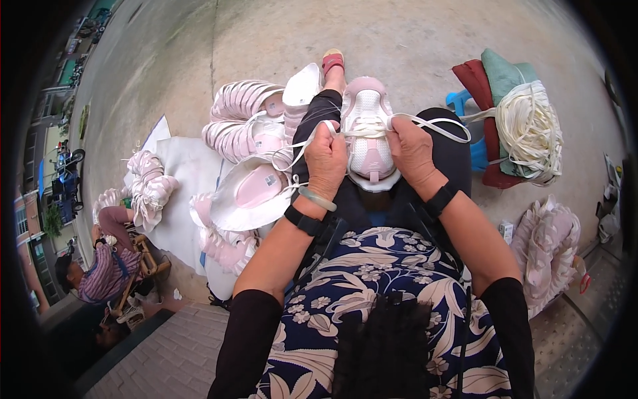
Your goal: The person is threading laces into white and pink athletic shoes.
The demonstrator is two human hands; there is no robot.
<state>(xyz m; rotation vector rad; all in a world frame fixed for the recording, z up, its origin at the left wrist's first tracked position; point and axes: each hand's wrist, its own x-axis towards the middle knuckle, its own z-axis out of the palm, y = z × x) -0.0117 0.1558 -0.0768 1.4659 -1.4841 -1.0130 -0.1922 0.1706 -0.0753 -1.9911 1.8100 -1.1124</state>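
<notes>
A pink and white shoe upper (369,154) lies across my lap, its rounded pink end pointing away from me. White shoelace (444,124) is threaded across its middle in several rows. On the left side of the shoe, my left hand (325,154) is closed on one lace end, thumb against curled fingers. My right hand (413,150) pinches the other end at the right edge, and a loose loop trails off to the right. Both fists sit level with each other, close to the lace rows.
Nested pink and white uppers (242,100) are piled at my left over a white sheet (189,159). At right, a hank of white laces (530,130) rests with red and green cloth on a blue stool (458,101). More bundled uppers (550,249) lie nearer. Another person (106,272) sits far left.
</notes>
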